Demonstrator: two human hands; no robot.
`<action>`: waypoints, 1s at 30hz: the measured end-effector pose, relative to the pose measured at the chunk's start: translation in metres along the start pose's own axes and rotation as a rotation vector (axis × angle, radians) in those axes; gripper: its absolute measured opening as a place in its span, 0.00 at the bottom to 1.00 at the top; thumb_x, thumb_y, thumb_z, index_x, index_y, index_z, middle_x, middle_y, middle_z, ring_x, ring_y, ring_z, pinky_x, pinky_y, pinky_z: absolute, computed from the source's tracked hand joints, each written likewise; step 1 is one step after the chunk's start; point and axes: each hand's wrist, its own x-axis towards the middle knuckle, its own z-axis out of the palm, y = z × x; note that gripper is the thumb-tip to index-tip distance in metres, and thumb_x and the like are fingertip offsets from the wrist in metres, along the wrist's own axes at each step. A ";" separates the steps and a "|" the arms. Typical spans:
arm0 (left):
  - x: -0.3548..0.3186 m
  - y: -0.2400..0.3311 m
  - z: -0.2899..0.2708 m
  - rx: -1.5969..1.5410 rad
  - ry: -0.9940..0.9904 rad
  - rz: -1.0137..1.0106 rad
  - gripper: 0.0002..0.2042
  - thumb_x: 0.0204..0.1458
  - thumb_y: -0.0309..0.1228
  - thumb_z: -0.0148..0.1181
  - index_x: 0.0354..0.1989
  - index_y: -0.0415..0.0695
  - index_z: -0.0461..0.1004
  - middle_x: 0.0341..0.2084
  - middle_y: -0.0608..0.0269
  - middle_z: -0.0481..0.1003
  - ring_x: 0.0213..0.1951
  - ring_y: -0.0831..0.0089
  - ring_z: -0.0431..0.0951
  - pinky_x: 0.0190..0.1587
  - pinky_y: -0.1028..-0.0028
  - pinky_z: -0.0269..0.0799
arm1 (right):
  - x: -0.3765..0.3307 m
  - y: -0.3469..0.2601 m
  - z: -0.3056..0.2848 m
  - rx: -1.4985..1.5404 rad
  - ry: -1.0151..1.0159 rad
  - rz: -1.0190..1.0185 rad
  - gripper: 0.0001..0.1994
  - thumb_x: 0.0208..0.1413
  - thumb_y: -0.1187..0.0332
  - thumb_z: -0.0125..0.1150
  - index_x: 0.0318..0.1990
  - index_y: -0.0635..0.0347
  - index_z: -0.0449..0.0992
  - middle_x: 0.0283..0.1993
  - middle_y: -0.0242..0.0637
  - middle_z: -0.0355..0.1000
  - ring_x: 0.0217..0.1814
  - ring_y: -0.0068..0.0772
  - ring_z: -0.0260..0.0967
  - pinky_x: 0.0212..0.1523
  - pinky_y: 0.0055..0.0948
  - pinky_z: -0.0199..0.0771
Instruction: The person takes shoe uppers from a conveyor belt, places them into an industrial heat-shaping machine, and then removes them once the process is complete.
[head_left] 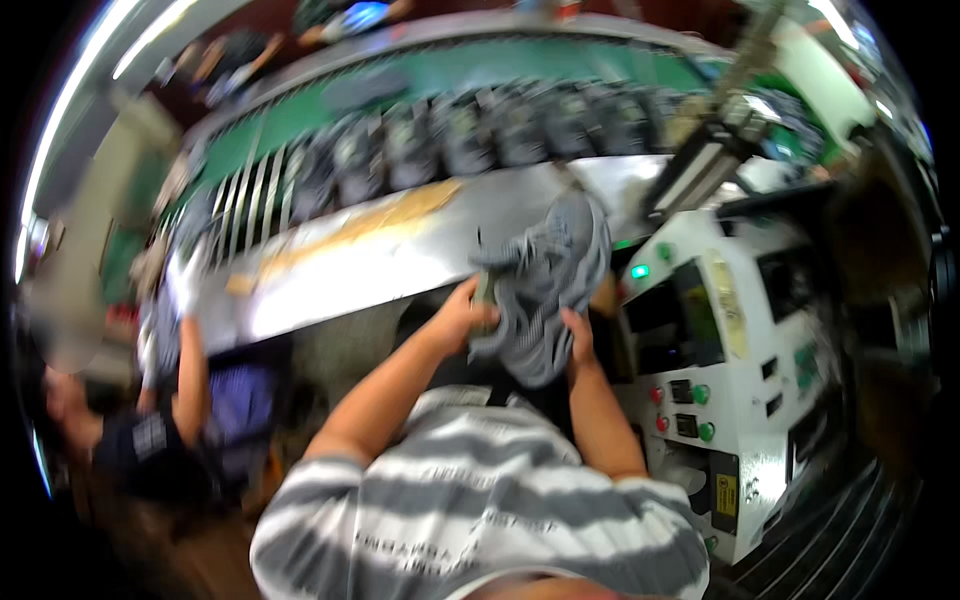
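Note:
A grey mesh sneaker (550, 290) is held in front of my body, just past the near edge of the metal bench. My left hand (468, 318) is closed on its left side, the thumb pressed against the shoe. On the opposite side my right hand (578, 340) grips the shoe's lower right edge, its fingers partly hidden behind the shoe. Blur hides the finer details, and I cannot tell whether a second shoe is held with it.
Dark shoes (465, 140) stand in a row along the metal bench (350, 285), beside a green conveyor (480, 75). A tan strip (370, 225) lies on the bench. A white machine panel (700, 400) with buttons stands at my right. A gloved co-worker (160, 435) is at left.

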 end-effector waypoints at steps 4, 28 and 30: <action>0.066 0.017 0.111 0.198 -0.572 0.021 0.40 0.40 0.32 0.70 0.64 0.39 0.58 0.53 0.65 0.67 0.56 0.74 0.64 0.60 0.72 0.55 | -0.058 -0.075 -0.038 0.382 -0.121 -0.601 0.38 0.46 0.60 0.56 0.66 0.62 0.54 0.66 0.44 0.58 0.68 0.47 0.55 0.69 0.42 0.51; 0.153 -0.193 0.217 1.149 -0.761 0.124 0.15 0.51 0.38 0.55 0.33 0.38 0.79 0.27 0.44 0.77 0.34 0.50 0.78 0.39 0.60 0.73 | -0.381 -0.458 -0.330 -1.179 2.016 -0.055 0.42 0.32 0.52 0.65 0.61 0.60 0.66 0.59 0.54 0.66 0.61 0.50 0.65 0.56 0.38 0.66; 0.153 -0.186 0.220 1.157 -0.758 0.086 0.15 0.51 0.38 0.55 0.34 0.38 0.79 0.28 0.44 0.77 0.34 0.49 0.78 0.40 0.60 0.73 | -0.377 -0.456 -0.364 -1.260 1.973 -0.013 0.42 0.33 0.50 0.64 0.58 0.65 0.68 0.59 0.56 0.66 0.61 0.50 0.65 0.57 0.38 0.65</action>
